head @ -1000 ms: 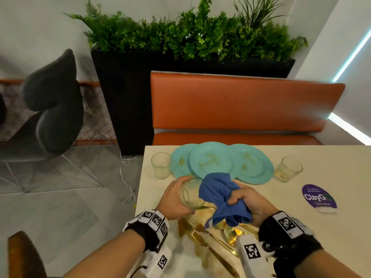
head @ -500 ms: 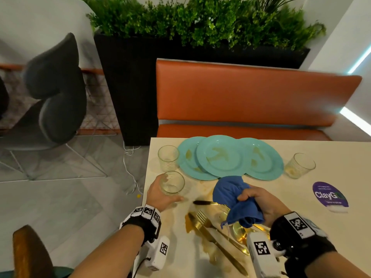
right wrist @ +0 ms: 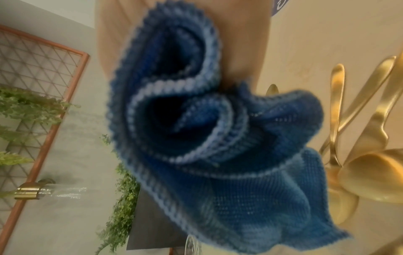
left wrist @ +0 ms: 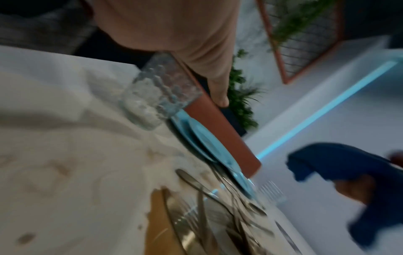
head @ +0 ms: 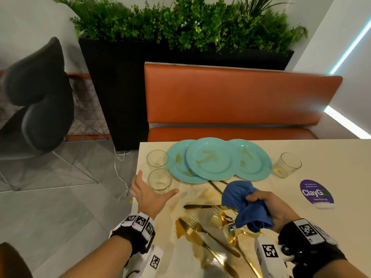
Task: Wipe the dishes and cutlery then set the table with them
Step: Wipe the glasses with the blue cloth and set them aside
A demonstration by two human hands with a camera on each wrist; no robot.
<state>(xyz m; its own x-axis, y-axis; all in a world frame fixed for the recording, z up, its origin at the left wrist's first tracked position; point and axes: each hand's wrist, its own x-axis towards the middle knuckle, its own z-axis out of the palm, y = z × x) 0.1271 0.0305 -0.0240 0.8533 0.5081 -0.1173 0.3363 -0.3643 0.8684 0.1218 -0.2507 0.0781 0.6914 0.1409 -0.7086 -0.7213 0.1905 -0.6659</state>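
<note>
A clear glass (head: 159,180) (left wrist: 159,91) stands on the cream table (head: 341,157) near its left edge. My left hand (head: 149,194) is spread open just beside it, fingers straight, not holding it. A second glass (head: 157,159) stands right behind, and a third (head: 287,165) sits at the right. Three stained turquoise plates (head: 212,158) overlap at the far edge. My right hand (head: 267,205) grips a bunched blue cloth (head: 244,205) (right wrist: 207,138) above a pile of gold cutlery (head: 208,233) (right wrist: 370,138).
Brown smears mark the tabletop around the cutlery. A purple ClayGo sticker (head: 316,193) lies at the right. An orange bench (head: 236,101) and a black planter (head: 124,93) stand behind the table; a grey chair (head: 40,93) is off to the left.
My left hand carried the glass from under the cloth to the table's left edge, set it down by the other glass and let go. The cloth stayed in my right hand.
</note>
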